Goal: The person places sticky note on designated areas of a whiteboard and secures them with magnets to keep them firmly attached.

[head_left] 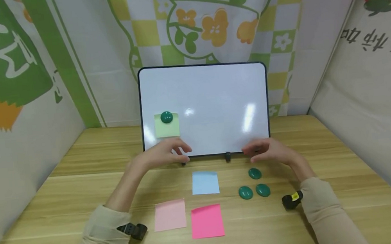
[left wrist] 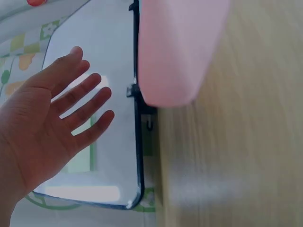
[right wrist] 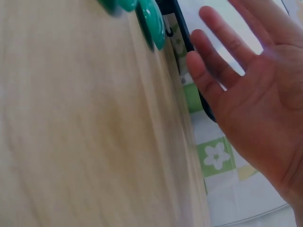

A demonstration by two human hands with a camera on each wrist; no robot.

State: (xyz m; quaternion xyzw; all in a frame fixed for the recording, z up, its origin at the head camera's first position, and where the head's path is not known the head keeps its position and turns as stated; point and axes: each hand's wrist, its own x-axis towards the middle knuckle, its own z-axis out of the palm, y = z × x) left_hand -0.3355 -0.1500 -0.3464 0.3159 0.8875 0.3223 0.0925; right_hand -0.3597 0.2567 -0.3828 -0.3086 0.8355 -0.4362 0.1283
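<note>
My left hand (head_left: 164,153) hovers in front of the lower left of a whiteboard (head_left: 207,93), its fingers loosely bent with nothing in them. Above that hand, a green sticky note (head_left: 167,130) lies on the board with a round green magnet (head_left: 166,117) over its top edge. In the left wrist view the left palm (left wrist: 42,123) shows bare. Near the board's lower right corner is my right hand (head_left: 269,151), relaxed and holding nothing. Below it, three green magnets (head_left: 246,192) lie on the table. A blue sticky note (head_left: 205,182) sits between the hands, nearer me than the board.
A light pink note (head_left: 170,215) and a bright pink note (head_left: 207,221) lie on the wooden table (head_left: 326,156) toward me. Black clips (head_left: 228,156) stand at the board's lower edge. Patterned cloth (head_left: 97,60) hangs behind and at both sides.
</note>
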